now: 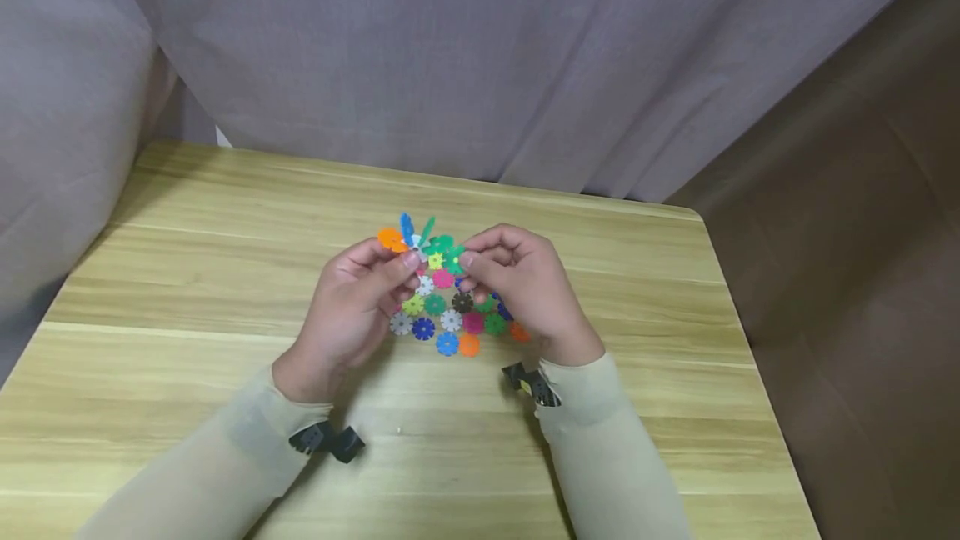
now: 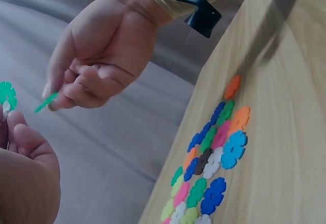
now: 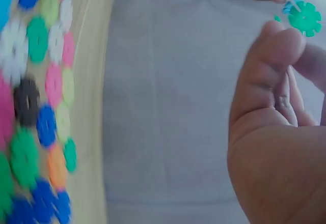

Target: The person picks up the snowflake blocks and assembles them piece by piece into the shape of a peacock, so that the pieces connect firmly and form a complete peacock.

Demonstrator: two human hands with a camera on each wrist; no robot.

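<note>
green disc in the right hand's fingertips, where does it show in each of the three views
Head: the green disc is at centre, pinched by the right hand against the cluster held by the left hand.
Left wrist: at mid-left, edge-on.
Right wrist: at top right, face-on.
Shared landmark: the loose discs on the wooden table.

Loose discs (image 1: 450,319) seemingly crowd the table (image 1: 187,273) beneath; sides free.

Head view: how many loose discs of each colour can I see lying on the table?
White discs: 3
Green discs: 3
Blue discs: 3
Orange discs: 2
Pink discs: 2
Yellow-green disc: 1
Black disc: 1
Total: 15 showing; more may be hidden.
</note>
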